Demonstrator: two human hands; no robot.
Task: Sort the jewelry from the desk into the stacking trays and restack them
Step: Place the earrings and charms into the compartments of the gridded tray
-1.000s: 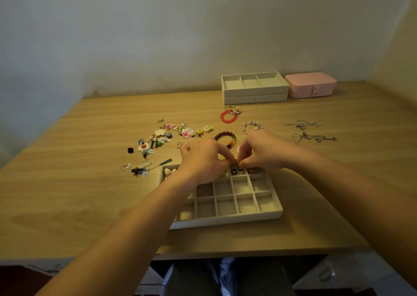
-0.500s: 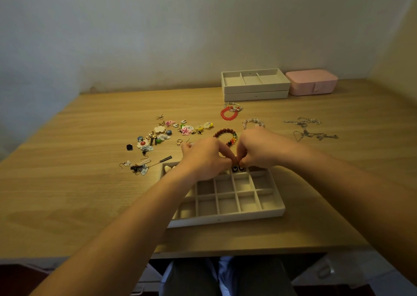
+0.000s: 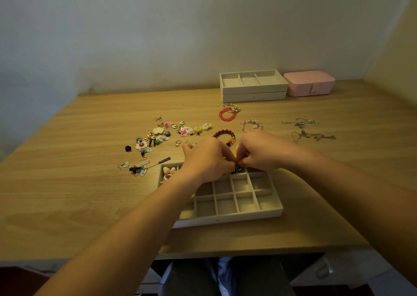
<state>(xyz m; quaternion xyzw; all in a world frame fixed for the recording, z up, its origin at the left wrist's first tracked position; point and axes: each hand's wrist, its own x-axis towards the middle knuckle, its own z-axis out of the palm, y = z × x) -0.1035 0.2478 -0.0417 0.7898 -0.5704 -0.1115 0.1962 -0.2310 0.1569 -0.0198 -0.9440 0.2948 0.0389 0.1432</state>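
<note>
**Fig.** Left hand and right hand pinch one small piece, hidden between them, above the far row of the divided tray. The piece is judged light, delicate and slippery: hold it by its edge.

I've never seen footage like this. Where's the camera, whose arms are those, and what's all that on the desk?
No machine here: a person wears a camera on the head, looking down at their own arms. The left hand and right hand meet fingertip to fingertip over the far row of the grid tray; whether they pinch anything is too small to tell. On the desk lie scattered earrings, a red bracelet, a dark beaded bracelet and thin chains. At the back stand two stacked trays and a pink box.
</note>
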